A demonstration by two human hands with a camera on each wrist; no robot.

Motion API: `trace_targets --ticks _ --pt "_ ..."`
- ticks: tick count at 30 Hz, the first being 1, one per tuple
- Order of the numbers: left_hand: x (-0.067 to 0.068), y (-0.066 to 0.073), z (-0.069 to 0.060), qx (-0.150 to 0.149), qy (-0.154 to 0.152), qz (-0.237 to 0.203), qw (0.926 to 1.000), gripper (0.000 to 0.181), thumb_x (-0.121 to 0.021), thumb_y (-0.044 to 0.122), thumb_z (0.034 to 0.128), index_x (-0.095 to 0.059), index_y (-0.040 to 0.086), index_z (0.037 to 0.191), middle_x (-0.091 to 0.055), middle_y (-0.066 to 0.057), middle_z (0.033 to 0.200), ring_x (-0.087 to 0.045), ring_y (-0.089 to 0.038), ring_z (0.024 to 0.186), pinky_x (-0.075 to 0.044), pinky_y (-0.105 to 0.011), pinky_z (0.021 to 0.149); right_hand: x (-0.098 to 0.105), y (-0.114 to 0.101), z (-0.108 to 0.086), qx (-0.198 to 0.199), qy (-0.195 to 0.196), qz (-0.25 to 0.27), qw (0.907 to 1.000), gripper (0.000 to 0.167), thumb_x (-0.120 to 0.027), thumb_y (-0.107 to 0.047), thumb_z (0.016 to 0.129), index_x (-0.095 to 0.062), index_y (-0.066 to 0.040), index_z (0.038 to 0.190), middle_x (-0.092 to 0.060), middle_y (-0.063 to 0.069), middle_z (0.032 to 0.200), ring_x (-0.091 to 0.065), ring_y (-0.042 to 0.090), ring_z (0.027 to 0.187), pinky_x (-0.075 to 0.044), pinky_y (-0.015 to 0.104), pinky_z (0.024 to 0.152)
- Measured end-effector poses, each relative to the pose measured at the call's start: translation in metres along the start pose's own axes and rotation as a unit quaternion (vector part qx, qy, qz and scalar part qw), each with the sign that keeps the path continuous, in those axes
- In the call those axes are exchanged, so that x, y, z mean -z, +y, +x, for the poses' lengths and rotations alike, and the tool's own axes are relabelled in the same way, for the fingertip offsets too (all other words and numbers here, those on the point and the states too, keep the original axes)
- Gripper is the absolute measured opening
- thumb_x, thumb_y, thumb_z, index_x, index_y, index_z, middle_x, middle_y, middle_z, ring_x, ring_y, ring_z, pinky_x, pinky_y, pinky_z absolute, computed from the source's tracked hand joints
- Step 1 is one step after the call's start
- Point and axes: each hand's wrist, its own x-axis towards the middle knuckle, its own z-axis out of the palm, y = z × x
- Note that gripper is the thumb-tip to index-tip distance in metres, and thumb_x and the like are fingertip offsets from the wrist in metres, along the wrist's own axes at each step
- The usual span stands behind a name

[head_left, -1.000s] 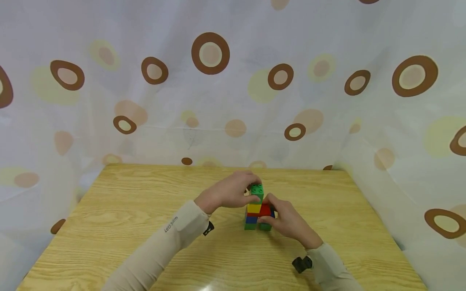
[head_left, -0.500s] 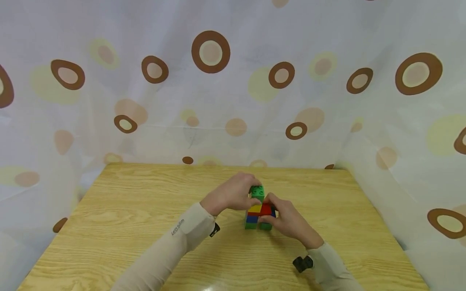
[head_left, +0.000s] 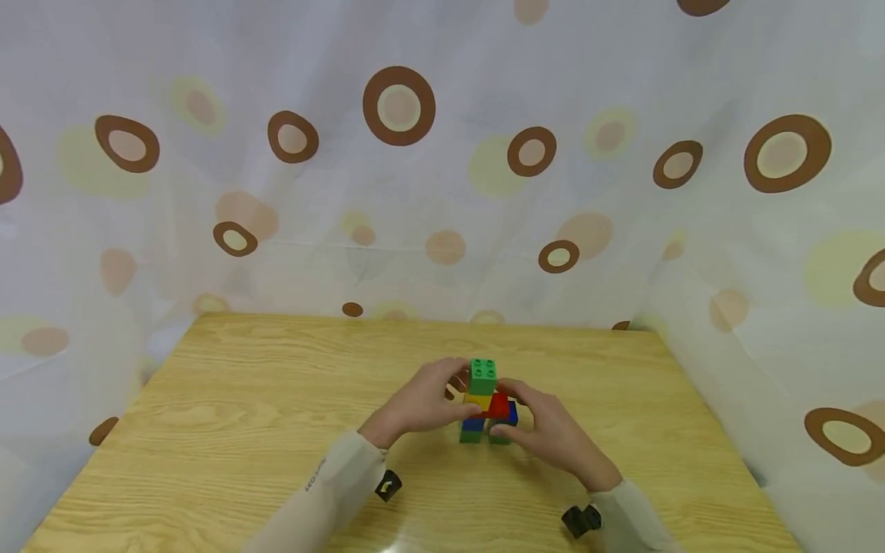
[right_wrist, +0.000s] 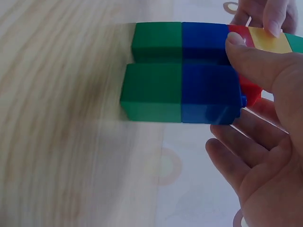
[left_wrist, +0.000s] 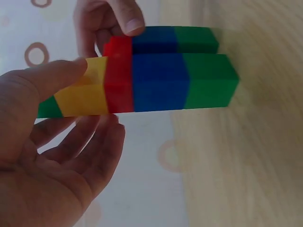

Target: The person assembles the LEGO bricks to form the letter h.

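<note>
Toy building bricks form one joined build on the wooden table. Two legs of green brick [right_wrist: 151, 87] and blue brick [right_wrist: 210, 90] stand side by side. A red brick [head_left: 498, 405] bridges them. Over the left leg sit a yellow brick [left_wrist: 85, 92] and, topmost, a studded green brick [head_left: 482, 376]. My left hand [head_left: 425, 399] holds the build's upper left, its thumb against the yellow brick and its fingers behind. My right hand [head_left: 553, 430] is around the right side; its thumb [right_wrist: 251, 56] lies by the red brick, and its fingers reach behind, partly hidden.
The wooden table [head_left: 297, 384] spreads out around the build. A pale curtain [head_left: 449, 192] with brown rings surrounds its back and sides. Black wrist cameras [head_left: 581, 521] are on both wrists.
My left hand has shifted down from the top green brick to the yellow one, uncovering the green brick's studs. My right hand stays at the right side, its fingers spread slightly wider.
</note>
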Motion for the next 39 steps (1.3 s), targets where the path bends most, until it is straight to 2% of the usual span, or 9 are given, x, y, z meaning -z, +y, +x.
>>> trace_targets --ticks 4,8,11,16,21,24,31,35,39 --pt "-0.008 -0.005 -0.006 0.012 0.016 0.009 0.9998 0.039 -0.075 0.021 0.0939 -0.061 0.011 0.128 -0.067 -0.002 0.113 -0.064 -0.019 0.103 -0.057 -0.033 0.089 -0.002 0.003 -0.009 0.001 0.033 -0.027 0.9991 0.061 -0.078 -0.026 0.09 -0.054 -0.008 0.143 -0.061 0.011 0.14 -0.063 0.031 0.122 -0.054 0.051 0.097" --pt "-0.014 -0.01 -0.009 0.02 0.022 0.005 0.9995 0.032 -0.074 0.02 0.0942 -0.064 0.009 0.123 -0.068 -0.004 0.111 -0.066 -0.02 0.101 -0.058 -0.029 0.087 -0.005 0.007 -0.013 0.026 0.068 -0.05 0.9961 0.049 -0.078 -0.021 0.09 -0.06 -0.007 0.133 -0.067 0.007 0.128 -0.067 0.024 0.11 -0.058 0.046 0.09" --pt "-0.017 -0.012 -0.009 0.019 0.027 -0.002 0.9995 0.03 -0.074 0.018 0.0945 -0.065 0.007 0.121 -0.068 -0.005 0.111 -0.067 -0.021 0.101 -0.058 -0.027 0.086 -0.007 0.009 -0.013 0.04 0.079 -0.049 0.9949 0.039 -0.078 -0.018 0.09 -0.064 -0.008 0.125 -0.07 0.005 0.118 -0.069 0.02 0.102 -0.059 0.043 0.087" --pt "-0.017 -0.012 -0.01 0.02 0.029 -0.007 0.9994 0.03 -0.074 0.017 0.0946 -0.066 0.006 0.122 -0.069 -0.005 0.112 -0.068 -0.02 0.101 -0.058 -0.027 0.088 -0.009 0.008 -0.012 0.039 0.079 -0.039 0.9954 0.032 -0.079 -0.016 0.089 -0.067 -0.007 0.117 -0.072 0.003 0.11 -0.071 0.018 0.097 -0.06 0.041 0.085" --pt "-0.013 -0.014 -0.013 0.028 0.047 -0.016 0.9984 0.03 -0.071 0.018 0.0967 -0.066 0.005 0.124 -0.069 -0.006 0.113 -0.068 -0.02 0.102 -0.058 -0.032 0.09 -0.006 0.0 -0.004 0.034 0.063 -0.051 0.9961 0.032 -0.077 -0.021 0.091 -0.07 -0.006 0.118 -0.074 0.004 0.11 -0.072 0.019 0.096 -0.061 0.039 0.084" --pt "-0.008 -0.015 -0.017 0.04 0.061 -0.037 0.9967 0.035 -0.069 0.019 0.0981 -0.063 0.003 0.129 -0.068 -0.008 0.116 -0.067 -0.021 0.103 -0.058 -0.033 0.091 -0.004 -0.007 0.002 0.025 0.046 -0.038 0.9979 0.034 -0.075 -0.025 0.093 -0.07 -0.006 0.121 -0.074 0.005 0.113 -0.072 0.019 0.097 -0.06 0.04 0.085" --pt "0.012 -0.014 -0.028 0.099 0.115 -0.088 0.9846 0.042 -0.069 0.028 0.0985 -0.063 0.005 0.133 -0.071 -0.01 0.116 -0.069 -0.024 0.103 -0.059 -0.037 0.088 -0.005 -0.026 0.019 -0.002 0.028 0.039 0.9989 0.042 -0.067 -0.029 0.1 -0.064 -0.004 0.133 -0.073 0.011 0.119 -0.072 0.021 0.097 -0.06 0.042 0.086" --pt "0.019 -0.013 -0.032 0.131 0.136 -0.105 0.9764 0.042 -0.068 0.03 0.099 -0.065 0.004 0.132 -0.072 -0.011 0.115 -0.07 -0.026 0.101 -0.06 -0.035 0.083 -0.01 -0.036 0.026 -0.016 0.041 0.046 0.998 0.044 -0.066 -0.029 0.1 -0.062 -0.004 0.136 -0.074 0.012 0.116 -0.072 0.019 0.092 -0.06 0.033 0.08" --pt "0.018 -0.018 -0.035 0.154 0.148 -0.117 0.9699 0.041 -0.068 0.025 0.0993 -0.065 -0.001 0.13 -0.073 -0.015 0.11 -0.073 -0.031 0.093 -0.061 -0.032 0.075 -0.018 -0.041 0.031 -0.027 0.045 0.047 0.9976 0.04 -0.067 -0.025 0.099 -0.065 -0.003 0.132 -0.074 0.013 0.114 -0.07 0.015 0.083 -0.058 0.025 0.071"
